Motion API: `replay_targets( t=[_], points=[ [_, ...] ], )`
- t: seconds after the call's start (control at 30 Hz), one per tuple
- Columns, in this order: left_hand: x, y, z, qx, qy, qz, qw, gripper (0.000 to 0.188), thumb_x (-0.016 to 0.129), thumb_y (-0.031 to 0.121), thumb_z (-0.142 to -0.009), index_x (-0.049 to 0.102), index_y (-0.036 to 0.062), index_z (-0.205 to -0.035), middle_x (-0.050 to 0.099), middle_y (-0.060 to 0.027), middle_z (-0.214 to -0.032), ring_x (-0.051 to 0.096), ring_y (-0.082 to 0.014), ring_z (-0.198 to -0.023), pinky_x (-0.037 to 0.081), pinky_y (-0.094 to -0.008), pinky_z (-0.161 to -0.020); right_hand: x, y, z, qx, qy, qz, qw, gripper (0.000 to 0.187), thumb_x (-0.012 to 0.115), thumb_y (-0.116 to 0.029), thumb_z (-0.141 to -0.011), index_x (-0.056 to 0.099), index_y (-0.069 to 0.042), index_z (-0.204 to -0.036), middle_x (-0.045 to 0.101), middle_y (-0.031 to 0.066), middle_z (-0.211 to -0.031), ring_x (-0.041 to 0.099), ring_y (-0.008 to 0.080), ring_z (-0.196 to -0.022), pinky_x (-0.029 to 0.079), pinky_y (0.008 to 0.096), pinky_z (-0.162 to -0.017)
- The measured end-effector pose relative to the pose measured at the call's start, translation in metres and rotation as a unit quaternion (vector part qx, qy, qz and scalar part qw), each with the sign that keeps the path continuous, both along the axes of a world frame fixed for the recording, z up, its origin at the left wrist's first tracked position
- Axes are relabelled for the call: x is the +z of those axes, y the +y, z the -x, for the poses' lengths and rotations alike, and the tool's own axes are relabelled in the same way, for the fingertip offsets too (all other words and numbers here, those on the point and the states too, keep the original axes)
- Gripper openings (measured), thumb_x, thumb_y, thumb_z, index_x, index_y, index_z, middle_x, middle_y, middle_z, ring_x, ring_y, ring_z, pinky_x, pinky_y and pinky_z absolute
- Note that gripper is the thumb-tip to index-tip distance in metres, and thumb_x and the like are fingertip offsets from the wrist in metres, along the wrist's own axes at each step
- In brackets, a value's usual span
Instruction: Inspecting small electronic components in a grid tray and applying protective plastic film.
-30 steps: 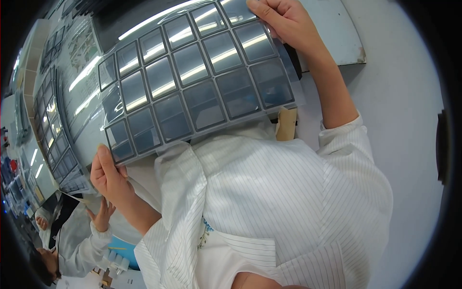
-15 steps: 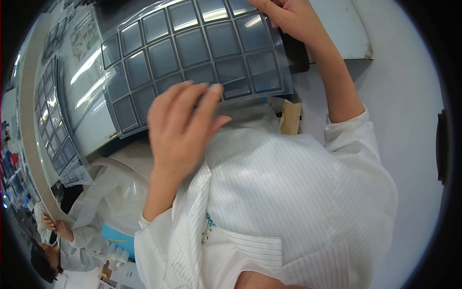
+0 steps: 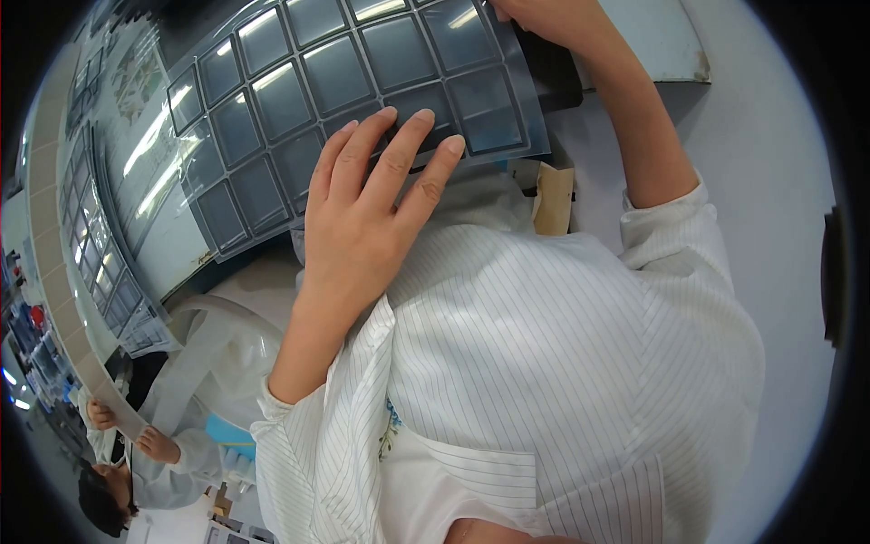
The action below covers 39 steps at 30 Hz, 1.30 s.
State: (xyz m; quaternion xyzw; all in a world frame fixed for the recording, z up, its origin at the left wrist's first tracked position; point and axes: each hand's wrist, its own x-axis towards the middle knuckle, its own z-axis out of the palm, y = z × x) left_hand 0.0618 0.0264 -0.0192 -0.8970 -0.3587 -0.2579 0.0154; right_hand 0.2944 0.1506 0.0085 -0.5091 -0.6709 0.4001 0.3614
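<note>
A clear plastic blister tray [image 3: 405,56] with several rows of square pockets lies over a dark surface at the top of the view. My left hand [image 3: 367,204] is open, its fingers spread over the tray's near edge and fingertips at the lowest row of pockets. Whether it presses on the plastic I cannot tell. At the tray's right side, my right hand [image 3: 553,20] is closed on the edge, its fingers partly cut off by the frame. Light strips reflect across the pockets.
More pocketed plastic trays [image 3: 104,245] lie to the left, beside shiny clear film [image 3: 145,136]. A tan cardboard piece [image 3: 553,199] sits under the tray's right corner. At lower left a co-worker [image 3: 149,467] holds a pale strip. A whitish bag [image 3: 227,354] hangs nearby.
My left hand has moved right and slightly up, and its fingers have spread. The tray has shifted a little up and left in view. My right hand has moved slightly upward.
</note>
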Motion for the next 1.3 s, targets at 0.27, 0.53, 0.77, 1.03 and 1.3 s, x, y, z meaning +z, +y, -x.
replay_targets(
  t=[0.27, 0.53, 0.77, 1.03, 1.3],
  points=[
    [0.01, -0.004, -0.001, -0.07, -0.043, 0.052, 0.995, 0.033, 0.073, 0.019, -0.071, 0.07, 0.0156, -0.104, 0.063, -0.0043, -0.118, 0.059, -0.0264, -0.108, 0.049, -0.0428, -0.092, 0.005, -0.007, -0.007, -0.014, -0.003, 0.005, 1.0, 0.033, 0.062, -0.025, -0.096, 0.061, -0.003, -0.071, 0.051, -0.0022, -0.056, 0.045, 0.0056, -0.048, 0.035, 0.0226, -0.046],
    [0.01, -0.026, 0.0, -0.15, -0.235, 0.329, 0.902, 0.017, 0.078, 0.013, -0.075, 0.067, 0.0029, -0.083, 0.067, -0.0074, -0.078, 0.058, -0.0135, -0.059, 0.046, -0.023, -0.056, 0.004, -0.002, -0.001, -0.003, -0.007, 0.009, 1.0, 0.035, 0.062, -0.027, -0.096, 0.061, -0.003, -0.071, 0.051, -0.0025, -0.056, 0.045, 0.0057, -0.048, 0.034, 0.0229, -0.046],
    [0.002, -0.025, -0.007, 0.046, -0.475, 0.7, 0.531, 0.04, 0.059, 0.024, -0.098, 0.055, -0.0056, -0.124, 0.068, -0.0099, -0.101, 0.059, -0.0081, -0.066, 0.045, -0.0224, -0.057, 0.002, -0.004, 0.002, -0.043, 0.076, -0.089, 0.992, 0.019, 0.066, -0.021, -0.093, 0.06, -0.003, -0.089, 0.053, -0.0019, -0.071, 0.044, 0.0041, -0.063, 0.036, 0.02, -0.055],
    [-0.013, -0.027, -0.008, 0.084, -0.583, 0.681, 0.435, 0.055, 0.045, 0.045, -0.102, 0.062, -0.0045, -0.118, 0.069, -0.0084, -0.098, 0.064, -0.0114, -0.078, 0.044, -0.0202, -0.062, 0.033, -0.081, 0.023, 0.157, -0.237, -0.297, 0.912, 0.045, 0.08, -0.032, -0.07, 0.067, 0.0, -0.099, 0.065, 0.0114, -0.1, 0.062, 0.0294, -0.091, 0.051, 0.0371, -0.076],
    [0.001, -0.025, -0.013, 0.063, -0.584, 0.693, 0.419, 0.048, 0.04, 0.04, -0.104, 0.059, -0.0022, -0.119, 0.067, -0.0098, -0.107, 0.065, -0.0154, -0.085, 0.049, -0.0221, -0.067, 0.023, -0.093, 0.036, 0.117, -0.287, -0.284, 0.908, 0.054, 0.08, -0.035, -0.068, 0.065, 0.005, -0.102, 0.063, 0.0157, -0.105, 0.061, 0.0333, -0.095, 0.051, 0.0409, -0.076]
  ],
)
